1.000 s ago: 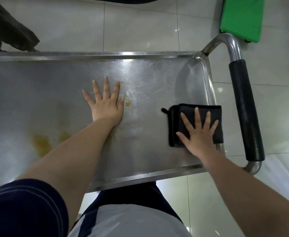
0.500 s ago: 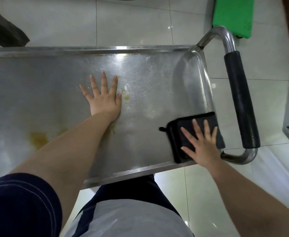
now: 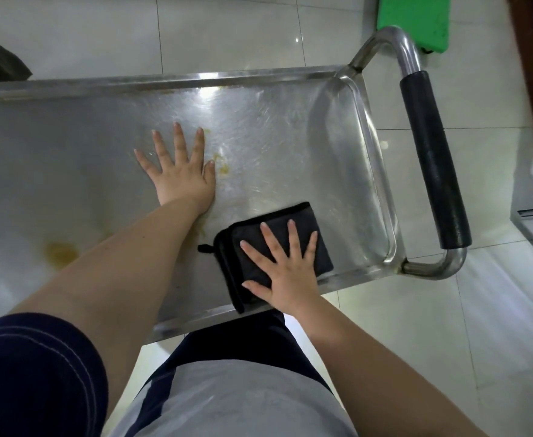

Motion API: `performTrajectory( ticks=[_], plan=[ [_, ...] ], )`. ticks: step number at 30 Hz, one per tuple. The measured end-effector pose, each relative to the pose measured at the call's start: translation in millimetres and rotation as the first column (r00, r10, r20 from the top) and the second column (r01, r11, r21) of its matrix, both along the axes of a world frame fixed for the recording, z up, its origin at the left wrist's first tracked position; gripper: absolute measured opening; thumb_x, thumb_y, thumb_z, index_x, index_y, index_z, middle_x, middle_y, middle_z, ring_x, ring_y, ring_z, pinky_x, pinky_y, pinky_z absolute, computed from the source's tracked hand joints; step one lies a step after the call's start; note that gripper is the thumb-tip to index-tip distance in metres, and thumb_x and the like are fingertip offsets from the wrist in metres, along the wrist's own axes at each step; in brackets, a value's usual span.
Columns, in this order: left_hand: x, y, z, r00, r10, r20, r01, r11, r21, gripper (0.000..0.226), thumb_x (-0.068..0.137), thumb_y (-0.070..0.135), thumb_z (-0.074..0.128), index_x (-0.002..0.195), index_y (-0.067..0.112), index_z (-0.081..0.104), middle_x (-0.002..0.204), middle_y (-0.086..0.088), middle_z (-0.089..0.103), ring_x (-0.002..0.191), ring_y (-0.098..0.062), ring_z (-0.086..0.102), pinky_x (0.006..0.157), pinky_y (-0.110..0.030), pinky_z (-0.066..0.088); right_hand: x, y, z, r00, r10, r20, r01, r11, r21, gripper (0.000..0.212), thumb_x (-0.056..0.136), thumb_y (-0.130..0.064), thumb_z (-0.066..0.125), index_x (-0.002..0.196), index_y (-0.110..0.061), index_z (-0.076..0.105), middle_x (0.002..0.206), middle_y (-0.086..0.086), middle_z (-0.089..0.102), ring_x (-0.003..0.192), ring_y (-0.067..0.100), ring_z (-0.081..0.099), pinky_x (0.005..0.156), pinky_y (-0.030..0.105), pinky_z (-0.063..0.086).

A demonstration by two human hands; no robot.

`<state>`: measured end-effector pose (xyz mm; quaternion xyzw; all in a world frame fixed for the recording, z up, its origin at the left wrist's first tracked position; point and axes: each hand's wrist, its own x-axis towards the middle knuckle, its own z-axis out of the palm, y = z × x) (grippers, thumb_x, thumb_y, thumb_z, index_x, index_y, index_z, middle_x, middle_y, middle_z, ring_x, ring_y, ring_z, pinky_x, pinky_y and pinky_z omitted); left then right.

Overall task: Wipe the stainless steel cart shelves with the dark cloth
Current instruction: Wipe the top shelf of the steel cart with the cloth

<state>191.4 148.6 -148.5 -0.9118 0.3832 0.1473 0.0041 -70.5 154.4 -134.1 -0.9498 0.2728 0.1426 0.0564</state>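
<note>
Fingers spread flat, the right hand (image 3: 285, 275) pressed the dark cloth (image 3: 278, 244) on the shelf (image 3: 274, 121) by its near edge; the left hand (image 3: 180, 171) lay flat, bracing. Mid-wipe, seemingly; yellow stains (image 3: 60, 252) leftward needed the next passes

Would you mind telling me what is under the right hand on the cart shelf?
The folded dark cloth lies under the right hand, whose spread fingers press it flat on the steel shelf near its front rim. The shelf surface beneath the cloth is hidden.
</note>
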Motion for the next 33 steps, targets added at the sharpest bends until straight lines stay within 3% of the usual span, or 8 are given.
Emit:
performTrajectory(
  ticks=[4, 8, 10, 13, 17, 22, 26, 33],
  plan=[
    [-0.9, -0.6, 0.6, 1.000, -0.011, -0.003, 0.011, 1.000, 0.008, 0.060, 0.099, 0.053, 0.005, 0.156, 0.037, -0.009, 0.164, -0.003, -0.016, 0.148, -0.040, -0.017, 0.111, -0.071, -0.010, -51.5, -46.0, 1.7, 0.992, -0.112, -0.052, 0.111, 0.994, -0.014, 0.078, 0.081, -0.081, 0.035, 0.151, -0.053, 0.014, 0.165, -0.006, 0.009, 0.148, 0.046, 0.006, 0.105, 0.080, 0.004],
    [-0.4, -0.6, 1.3, 1.000, -0.013, -0.007, 0.013, 1.000, 0.015, 0.061, 0.099, 0.054, 0.003, 0.155, 0.037, -0.010, 0.164, -0.003, -0.017, 0.148, -0.040, -0.018, 0.111, -0.071, -0.011, -107.9, -102.0, 9.8, 0.929, -0.301, -0.217, 0.307, 0.952, -0.008, 0.078, 0.070, -0.092, -0.006, 0.140, -0.062, -0.025, 0.157, -0.015, -0.034, 0.143, 0.034, -0.033, 0.110, 0.074, -0.007],
    [-0.6, -0.5, 1.6, 1.000, -0.004, -0.008, 0.005, 1.000, 0.022, 0.061, 0.098, 0.054, 0.003, 0.155, 0.037, -0.010, 0.164, -0.003, -0.017, 0.148, -0.041, -0.017, 0.111, -0.071, -0.011, -112.9, -102.3, 10.4, 0.917, -0.317, -0.242, 0.325, 0.946, -0.005, 0.078, 0.068, -0.091, -0.014, 0.138, -0.060, -0.030, 0.153, -0.015, -0.040, 0.138, 0.033, -0.041, 0.110, 0.072, -0.008],
    [-1.0, -1.1, 3.4, 1.000, 0.004, -0.012, -0.003, 0.999, 0.036, 0.061, 0.098, 0.054, 0.002, 0.155, 0.037, -0.012, 0.164, -0.004, -0.018, 0.148, -0.041, -0.018, 0.111, -0.071, -0.010, -87.1, -69.4, 6.8, 0.927, -0.320, -0.197, 0.327, 0.945, 0.006, 0.079, 0.078, -0.087, 0.007, 0.145, -0.056, -0.020, 0.162, -0.010, -0.024, 0.144, 0.045, -0.024, 0.108, 0.076, -0.004],
    [-0.3, -1.1, 7.0, 0.999, 0.008, -0.042, -0.006, 0.999, 0.048, 0.060, 0.099, 0.055, 0.002, 0.154, 0.037, -0.014, 0.163, -0.004, -0.021, 0.147, -0.041, -0.020, 0.110, -0.071, -0.012, -12.5, 4.0, 5.4, 0.989, -0.133, -0.069, 0.136, 0.990, 0.042, 0.079, 0.083, -0.079, 0.031, 0.153, -0.050, 0.006, 0.166, -0.001, 0.006, 0.145, 0.054, -0.002, 0.104, 0.081, 0.001],
    [14.6, 5.6, 30.8, 0.982, -0.073, -0.176, 0.074, 0.997, -0.006, 0.056, 0.103, 0.049, 0.013, 0.154, 0.042, -0.008, 0.164, 0.004, -0.017, 0.147, -0.039, -0.022, 0.114, -0.065, -0.014, 38.8, 59.9, 6.7, 0.993, -0.104, -0.057, 0.109, 0.991, 0.081, 0.075, 0.088, -0.077, 0.024, 0.152, -0.051, -0.005, 0.165, -0.003, -0.011, 0.145, 0.048, -0.019, 0.106, 0.076, -0.011],
    [49.6, 52.5, 38.7, 0.993, -0.069, -0.101, 0.068, 0.998, -0.007, 0.055, 0.104, 0.044, 0.017, 0.156, 0.041, -0.004, 0.164, 0.007, -0.013, 0.148, -0.033, -0.022, 0.115, -0.063, -0.013, 34.0, 52.1, 10.4, 0.995, -0.068, -0.074, 0.076, 0.990, 0.120, 0.073, 0.089, -0.077, 0.023, 0.150, -0.054, -0.010, 0.162, -0.006, -0.024, 0.141, 0.046, -0.031, 0.107, 0.074, -0.015],
    [113.9, 124.7, 24.7, 0.993, 0.090, -0.072, -0.087, 0.995, 0.053, 0.055, 0.102, 0.054, 0.013, 0.155, 0.044, 0.000, 0.163, 0.009, -0.019, 0.146, -0.037, -0.026, 0.110, -0.065, -0.019, 24.4, 55.3, 11.9, 0.996, 0.019, -0.093, -0.014, 0.998, 0.054, 0.074, 0.088, -0.076, 0.028, 0.154, -0.049, 0.007, 0.166, 0.001, 0.001, 0.145, 0.053, -0.007, 0.107, 0.079, 0.003]
  ],
)
